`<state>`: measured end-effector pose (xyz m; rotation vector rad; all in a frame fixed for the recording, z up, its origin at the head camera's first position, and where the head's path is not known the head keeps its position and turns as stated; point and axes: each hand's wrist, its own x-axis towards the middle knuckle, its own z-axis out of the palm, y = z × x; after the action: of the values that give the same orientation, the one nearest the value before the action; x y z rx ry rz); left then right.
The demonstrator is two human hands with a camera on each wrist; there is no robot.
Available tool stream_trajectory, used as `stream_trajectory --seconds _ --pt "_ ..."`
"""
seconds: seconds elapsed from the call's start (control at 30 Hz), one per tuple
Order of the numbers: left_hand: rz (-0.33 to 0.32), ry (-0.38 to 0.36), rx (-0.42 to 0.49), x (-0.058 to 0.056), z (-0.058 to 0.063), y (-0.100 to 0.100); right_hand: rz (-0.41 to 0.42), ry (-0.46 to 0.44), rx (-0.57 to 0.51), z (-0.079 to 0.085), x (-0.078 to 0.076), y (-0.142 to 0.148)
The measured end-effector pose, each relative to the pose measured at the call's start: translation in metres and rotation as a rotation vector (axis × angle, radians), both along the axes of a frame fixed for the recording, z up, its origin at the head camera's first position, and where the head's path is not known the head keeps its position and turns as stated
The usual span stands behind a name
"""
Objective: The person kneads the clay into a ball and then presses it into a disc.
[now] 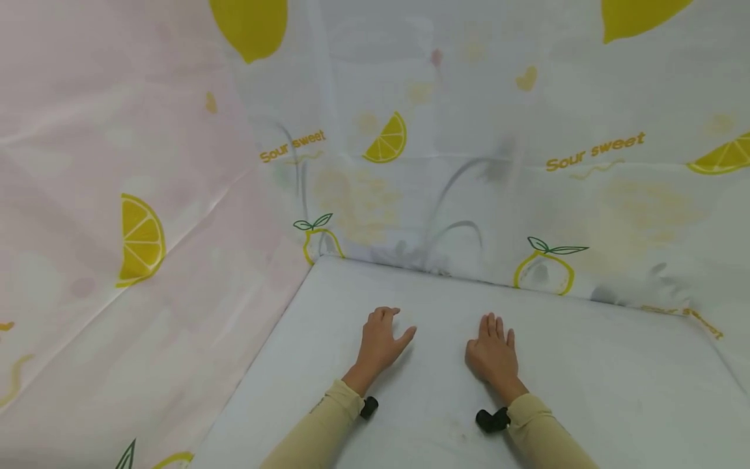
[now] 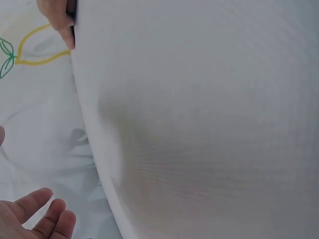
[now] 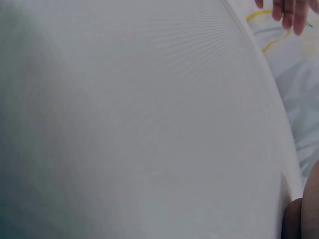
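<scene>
My left hand hovers over a white-covered table, thumb spread from loosely bent fingers and nothing between them. To its right, my right hand is low over the same white surface with several fingers extended towards the back; whether it touches the cover cannot be told. Neither hand holds anything. In the left wrist view, part of the left hand shows at the lower left and the right hand at the top. The right wrist view has the left hand's fingers at its upper right corner.
A lemon-printed curtain hangs behind the table, and a pinkish printed curtain closes the left side. The table's back edge meets the cloth. Small black devices sit on both wrists, beside yellowish sleeves.
</scene>
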<state>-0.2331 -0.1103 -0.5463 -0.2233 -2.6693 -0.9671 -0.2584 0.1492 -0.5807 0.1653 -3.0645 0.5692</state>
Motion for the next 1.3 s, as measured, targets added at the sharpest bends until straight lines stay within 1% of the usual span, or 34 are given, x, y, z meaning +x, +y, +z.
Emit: stream_trajectory --seconds 0.27,0.63,0.83,1.0,1.3 --pt "0.012 0.013 -0.017 0.0 -0.002 -0.004 -0.013 0.004 -0.006 0.0 -0.002 -0.001" --pt "0.01 0.002 -0.013 0.0 0.001 -0.009 -0.018 -0.018 -0.006 0.0 -0.007 -0.002" --pt "0.029 -0.005 -0.021 0.0 -0.002 -0.013 -0.023 -0.036 -0.017 0.0 -0.007 -0.001" --pt "0.041 -0.002 -0.021 0.0 -0.005 -0.015 -0.022 -0.033 -0.02 0.0 -0.007 -0.001" --pt "0.059 -0.001 -0.01 0.005 -0.006 -0.022 -0.011 -0.059 -0.017 0.002 -0.006 -0.001"
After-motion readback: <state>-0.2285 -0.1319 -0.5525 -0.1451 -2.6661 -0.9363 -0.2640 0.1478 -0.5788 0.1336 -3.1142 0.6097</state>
